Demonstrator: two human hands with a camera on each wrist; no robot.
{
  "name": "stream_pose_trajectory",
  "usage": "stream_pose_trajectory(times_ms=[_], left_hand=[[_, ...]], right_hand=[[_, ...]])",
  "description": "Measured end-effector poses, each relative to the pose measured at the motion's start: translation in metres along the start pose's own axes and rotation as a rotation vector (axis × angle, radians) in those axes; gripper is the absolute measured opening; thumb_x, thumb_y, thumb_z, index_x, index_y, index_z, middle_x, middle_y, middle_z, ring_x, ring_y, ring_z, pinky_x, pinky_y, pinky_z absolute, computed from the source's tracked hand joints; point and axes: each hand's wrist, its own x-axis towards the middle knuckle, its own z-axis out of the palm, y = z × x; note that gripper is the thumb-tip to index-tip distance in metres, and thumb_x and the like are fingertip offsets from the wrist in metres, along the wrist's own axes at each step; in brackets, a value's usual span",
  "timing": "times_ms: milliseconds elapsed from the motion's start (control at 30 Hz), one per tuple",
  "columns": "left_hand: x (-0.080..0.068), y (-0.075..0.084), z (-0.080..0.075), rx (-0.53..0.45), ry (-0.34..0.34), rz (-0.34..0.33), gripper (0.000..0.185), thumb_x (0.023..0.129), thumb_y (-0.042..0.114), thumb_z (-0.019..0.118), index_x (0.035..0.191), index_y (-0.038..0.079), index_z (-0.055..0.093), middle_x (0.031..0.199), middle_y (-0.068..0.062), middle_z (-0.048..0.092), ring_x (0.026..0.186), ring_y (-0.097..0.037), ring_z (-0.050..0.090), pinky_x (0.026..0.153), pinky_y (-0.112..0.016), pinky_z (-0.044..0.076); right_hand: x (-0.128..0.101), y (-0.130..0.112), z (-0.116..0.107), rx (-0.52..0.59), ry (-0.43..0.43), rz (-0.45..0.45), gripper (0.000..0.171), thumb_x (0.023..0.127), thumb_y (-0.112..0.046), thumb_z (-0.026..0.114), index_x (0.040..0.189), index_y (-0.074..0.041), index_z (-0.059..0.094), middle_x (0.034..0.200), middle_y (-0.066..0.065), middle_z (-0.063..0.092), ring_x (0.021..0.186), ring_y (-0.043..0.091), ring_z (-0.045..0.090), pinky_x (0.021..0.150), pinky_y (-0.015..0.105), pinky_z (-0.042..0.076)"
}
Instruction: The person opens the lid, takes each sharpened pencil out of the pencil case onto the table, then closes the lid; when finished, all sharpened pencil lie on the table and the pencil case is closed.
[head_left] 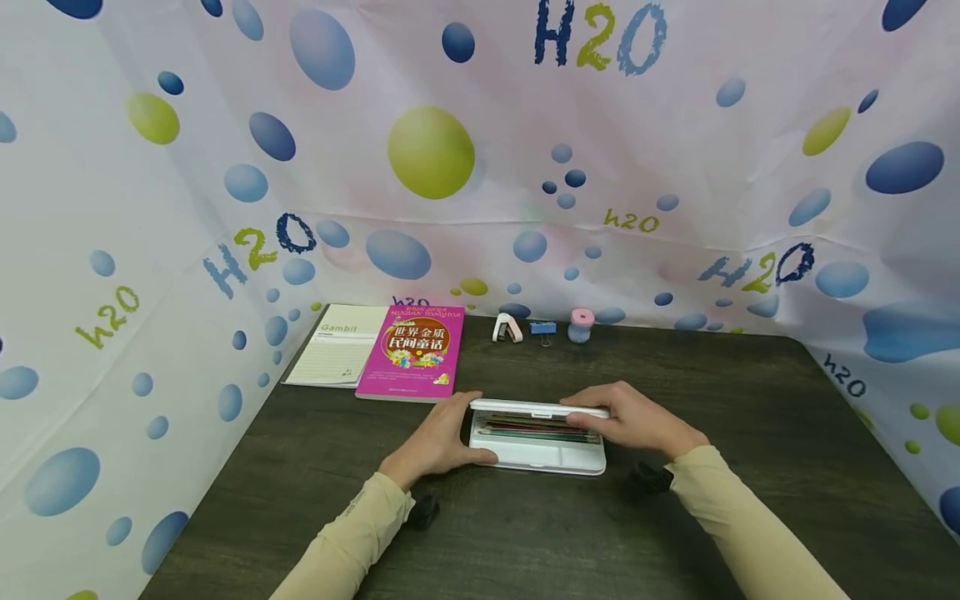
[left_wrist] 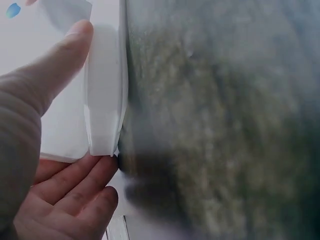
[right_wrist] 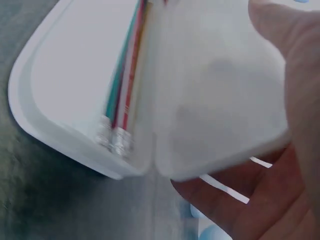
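A white pencil case lies on the dark table in front of me, its lid partly raised on the far side. Several pencils lie lengthwise inside; in the right wrist view, green, red and yellowish pencils show, some with metal ends. My left hand holds the case's left end, thumb at the near side and fingers behind; the left wrist view shows the thumb along the white plastic. With my right hand I grip the lid's right end between thumb and fingers.
To the back left, a pink book overlaps a pale notebook. Along the back edge stand a small pale-pink stapler-like item, a blue binder clip and a small pink-topped jar. A patterned sheet hangs behind the table.
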Motion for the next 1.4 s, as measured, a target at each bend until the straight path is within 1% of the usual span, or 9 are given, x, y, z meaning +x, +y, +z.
stream_pose_trajectory(times_ms=[100,167,333,600,733,867,1100,1267,1400], left_hand=[[0.001,0.000,0.001,-0.035,0.026,0.004,0.104,0.070,0.047,0.089,0.148,0.003,0.037,0.135,-0.012,0.055,0.126,-0.029,0.051,0.107,-0.046,0.043],[0.001,0.000,0.002,-0.057,0.048,0.013,0.107,0.068,0.045,0.091,0.149,0.005,0.034,0.128,-0.009,0.058,0.120,-0.025,0.055,0.105,-0.044,0.045],[0.000,-0.001,0.004,-0.087,0.073,-0.012,0.119,0.066,0.044,0.093,0.155,0.011,0.022,0.126,-0.005,0.060,0.119,-0.021,0.056,0.106,-0.044,0.043],[-0.001,0.001,0.005,-0.107,0.061,-0.056,0.122,0.065,0.045,0.093,0.156,0.011,0.020,0.127,-0.004,0.061,0.123,-0.022,0.054,0.110,-0.047,0.039],[-0.002,0.001,0.006,-0.103,0.049,-0.081,0.121,0.066,0.047,0.092,0.156,0.011,0.020,0.129,-0.003,0.060,0.124,-0.022,0.052,0.111,-0.047,0.039],[-0.002,0.001,0.005,-0.093,0.048,-0.089,0.122,0.067,0.046,0.091,0.157,0.011,0.018,0.130,-0.003,0.060,0.126,-0.023,0.051,0.111,-0.048,0.038],[-0.002,0.001,0.004,-0.068,0.044,-0.037,0.118,0.069,0.044,0.091,0.157,0.011,0.021,0.132,-0.005,0.058,0.125,-0.023,0.053,0.110,-0.046,0.039],[-0.003,0.002,0.003,-0.007,0.028,-0.011,0.109,0.071,0.048,0.088,0.154,0.008,0.031,0.141,-0.010,0.050,0.125,-0.025,0.051,0.109,-0.046,0.042],[-0.003,0.001,0.002,0.060,0.013,-0.008,0.104,0.072,0.054,0.085,0.153,0.008,0.038,0.155,-0.011,0.036,0.137,-0.030,0.040,0.111,-0.049,0.039]], right_hand=[[-0.003,0.005,-0.009,0.009,0.059,0.026,0.028,0.100,-0.026,0.061,0.125,-0.015,0.070,0.116,0.000,0.071,0.074,0.005,0.061,0.061,0.026,0.050],[-0.005,0.008,-0.013,0.003,0.117,0.062,0.026,0.099,-0.025,0.064,0.121,-0.017,0.072,0.111,-0.002,0.072,0.066,0.006,0.055,0.057,0.025,0.047],[-0.006,0.015,-0.016,0.000,0.277,0.113,0.023,0.095,-0.022,0.069,0.116,-0.014,0.074,0.106,-0.003,0.073,0.075,0.007,0.064,0.061,0.026,0.054],[-0.001,0.027,-0.010,-0.011,0.461,0.056,0.020,0.094,-0.010,0.070,0.112,-0.014,0.076,0.104,-0.003,0.073,0.076,0.012,0.064,0.058,0.023,0.052],[0.003,0.034,-0.009,-0.038,0.479,0.061,0.021,0.094,-0.007,0.069,0.113,-0.014,0.076,0.104,-0.002,0.073,0.079,0.010,0.063,0.061,0.021,0.052],[0.007,0.043,-0.010,-0.053,0.459,0.107,0.024,0.096,-0.006,0.066,0.117,-0.011,0.075,0.098,-0.001,0.069,0.072,0.012,0.056,0.058,0.023,0.047],[0.010,0.055,-0.005,-0.034,0.423,0.213,0.030,0.095,-0.003,0.065,0.124,-0.009,0.071,0.089,0.002,0.063,0.067,0.019,0.049,0.054,0.026,0.042],[0.014,0.062,0.002,-0.013,0.443,0.333,0.028,0.096,-0.006,0.065,0.123,-0.006,0.070,0.095,0.008,0.068,0.073,0.020,0.053,0.058,0.027,0.045],[0.018,0.064,0.006,-0.004,0.447,0.381,0.024,0.095,-0.008,0.066,0.118,-0.005,0.071,0.099,0.010,0.070,0.077,0.021,0.056,0.063,0.030,0.049]])
